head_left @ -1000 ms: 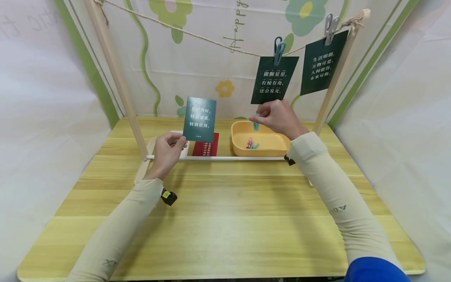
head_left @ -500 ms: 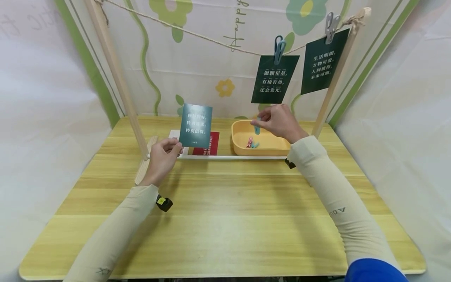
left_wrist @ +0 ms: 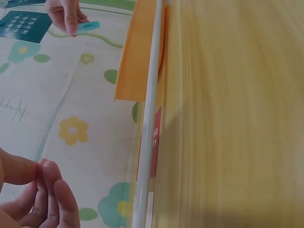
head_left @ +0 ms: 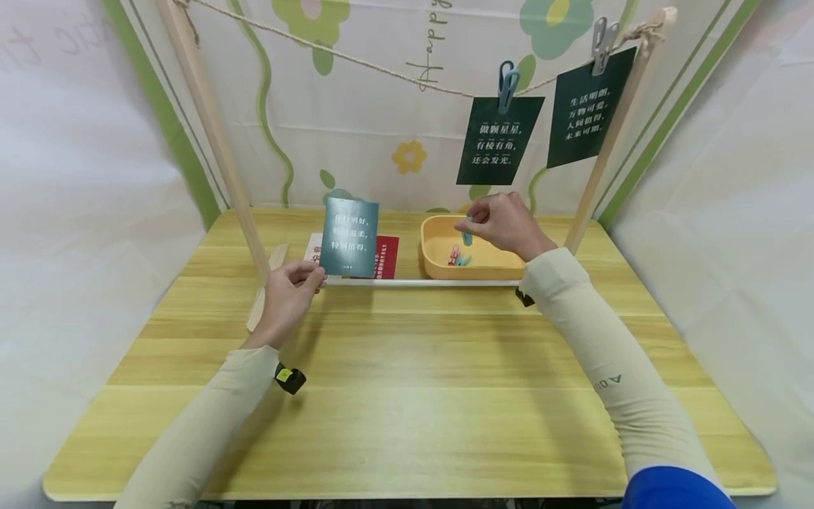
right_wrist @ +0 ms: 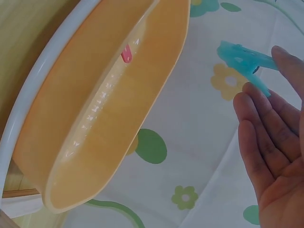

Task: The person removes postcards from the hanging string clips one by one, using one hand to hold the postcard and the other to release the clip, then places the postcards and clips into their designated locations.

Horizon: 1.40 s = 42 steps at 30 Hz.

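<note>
By its lower left corner, my left hand (head_left: 289,297) pinches a dark green card (head_left: 349,237) printed with white characters, upright above the table's back. In the left wrist view the fingertips (left_wrist: 51,171) meet, but the card itself cannot be made out. My right hand (head_left: 509,223) holds a light teal clothespin (right_wrist: 247,61) between thumb and fingers, above the yellow basin (head_left: 439,268). Two dark green cards hang from a rope (head_left: 356,62): one card (head_left: 499,145) under a blue clothespin (head_left: 506,88), the other card (head_left: 588,113) under a grey clothespin (head_left: 603,48).
A wooden frame's left post (head_left: 219,134) and right post (head_left: 620,134) bear the rope. A white rod (head_left: 407,283) runs low between them. Behind it lie a red card (head_left: 388,258) and a white card (head_left: 314,247). A pink clothespin (head_left: 453,255) and a teal one lie in the basin.
My left hand has moved down and slightly left with the green card. My right hand has lowered a little with the teal clothespin, away from the hanging card's lower edge.
</note>
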Each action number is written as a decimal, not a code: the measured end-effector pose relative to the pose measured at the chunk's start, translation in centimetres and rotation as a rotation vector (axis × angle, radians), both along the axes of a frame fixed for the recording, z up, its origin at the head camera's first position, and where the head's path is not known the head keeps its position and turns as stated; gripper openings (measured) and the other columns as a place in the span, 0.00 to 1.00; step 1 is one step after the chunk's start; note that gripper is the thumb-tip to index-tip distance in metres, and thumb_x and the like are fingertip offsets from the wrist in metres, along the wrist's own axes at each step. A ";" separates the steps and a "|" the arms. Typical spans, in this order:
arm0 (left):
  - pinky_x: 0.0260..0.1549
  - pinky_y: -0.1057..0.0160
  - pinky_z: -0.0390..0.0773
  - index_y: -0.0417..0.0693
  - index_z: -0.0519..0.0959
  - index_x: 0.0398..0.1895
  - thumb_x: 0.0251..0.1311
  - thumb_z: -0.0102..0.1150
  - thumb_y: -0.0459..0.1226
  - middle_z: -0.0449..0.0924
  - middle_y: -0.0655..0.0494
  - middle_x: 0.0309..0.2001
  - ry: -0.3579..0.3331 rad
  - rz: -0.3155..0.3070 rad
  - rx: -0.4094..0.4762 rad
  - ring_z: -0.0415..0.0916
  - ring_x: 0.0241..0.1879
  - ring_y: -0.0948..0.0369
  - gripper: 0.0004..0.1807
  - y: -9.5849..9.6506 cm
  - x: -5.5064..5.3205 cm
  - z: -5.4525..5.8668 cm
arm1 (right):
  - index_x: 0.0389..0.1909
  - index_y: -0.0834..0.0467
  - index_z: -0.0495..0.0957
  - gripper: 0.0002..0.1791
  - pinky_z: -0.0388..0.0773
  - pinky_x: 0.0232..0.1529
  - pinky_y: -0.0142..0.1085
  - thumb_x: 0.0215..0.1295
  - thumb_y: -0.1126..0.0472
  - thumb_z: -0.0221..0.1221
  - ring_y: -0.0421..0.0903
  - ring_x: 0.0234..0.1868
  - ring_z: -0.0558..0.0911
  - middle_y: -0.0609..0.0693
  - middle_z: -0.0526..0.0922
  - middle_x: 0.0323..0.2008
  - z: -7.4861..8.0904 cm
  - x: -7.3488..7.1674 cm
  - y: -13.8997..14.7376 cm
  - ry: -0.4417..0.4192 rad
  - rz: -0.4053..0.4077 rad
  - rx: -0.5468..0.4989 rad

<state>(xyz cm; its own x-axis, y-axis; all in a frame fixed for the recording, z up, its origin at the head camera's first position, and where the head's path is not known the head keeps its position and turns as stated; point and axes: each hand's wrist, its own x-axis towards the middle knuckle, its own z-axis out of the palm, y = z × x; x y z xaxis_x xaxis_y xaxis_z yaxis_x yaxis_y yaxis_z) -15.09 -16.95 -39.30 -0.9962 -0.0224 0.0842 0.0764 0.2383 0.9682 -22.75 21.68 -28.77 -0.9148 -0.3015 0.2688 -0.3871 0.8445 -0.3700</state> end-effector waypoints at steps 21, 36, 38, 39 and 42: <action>0.45 0.71 0.86 0.31 0.80 0.58 0.77 0.59 0.38 0.86 0.68 0.37 -0.024 -0.008 0.002 0.85 0.39 0.71 0.18 -1.8 2.3 -0.6 | 0.48 0.62 0.88 0.19 0.88 0.49 0.50 0.68 0.50 0.72 0.52 0.43 0.88 0.59 0.91 0.44 -1.5 -0.5 1.3 -0.103 -0.054 -0.009; 0.44 0.69 0.86 0.30 0.80 0.58 0.76 0.60 0.38 0.86 0.69 0.36 -0.065 -0.004 0.018 0.85 0.39 0.70 0.18 -2.8 4.3 -1.8 | 0.50 0.62 0.87 0.19 0.86 0.51 0.50 0.68 0.52 0.72 0.51 0.44 0.88 0.57 0.90 0.44 -3.1 -0.6 2.1 -0.167 -0.057 -0.016; 0.45 0.68 0.87 0.30 0.80 0.58 0.76 0.60 0.38 0.86 0.72 0.34 -0.066 -0.007 0.014 0.85 0.39 0.68 0.18 -2.9 4.5 -1.8 | 0.51 0.63 0.86 0.20 0.86 0.51 0.51 0.69 0.52 0.71 0.52 0.44 0.88 0.57 0.90 0.44 -3.1 -0.6 2.1 -0.171 -0.056 -0.008; 0.45 0.67 0.87 0.31 0.80 0.57 0.76 0.60 0.38 0.85 0.72 0.34 -0.067 -0.006 0.007 0.85 0.40 0.67 0.18 -3.0 4.7 -1.8 | 0.51 0.63 0.86 0.20 0.86 0.52 0.51 0.69 0.52 0.71 0.52 0.44 0.88 0.57 0.90 0.44 -3.1 -0.6 2.1 -0.173 -0.057 -0.005; 0.45 0.66 0.87 0.32 0.80 0.57 0.76 0.61 0.39 0.86 0.72 0.34 -0.073 0.000 -0.009 0.86 0.40 0.66 0.18 -3.2 5.0 -1.8 | 0.52 0.63 0.85 0.20 0.86 0.53 0.51 0.70 0.52 0.70 0.52 0.45 0.88 0.58 0.89 0.45 -3.2 -0.7 2.2 -0.182 -0.060 0.004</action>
<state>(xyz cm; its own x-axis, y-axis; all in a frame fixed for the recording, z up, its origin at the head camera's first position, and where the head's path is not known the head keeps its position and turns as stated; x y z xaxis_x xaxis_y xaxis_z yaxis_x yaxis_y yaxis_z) -10.13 -20.20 -41.13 -0.9997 -0.0216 0.0113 0.0056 0.2468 0.9690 -23.47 23.85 -31.92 -0.9645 -0.2459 0.0964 -0.2632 0.8656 -0.4260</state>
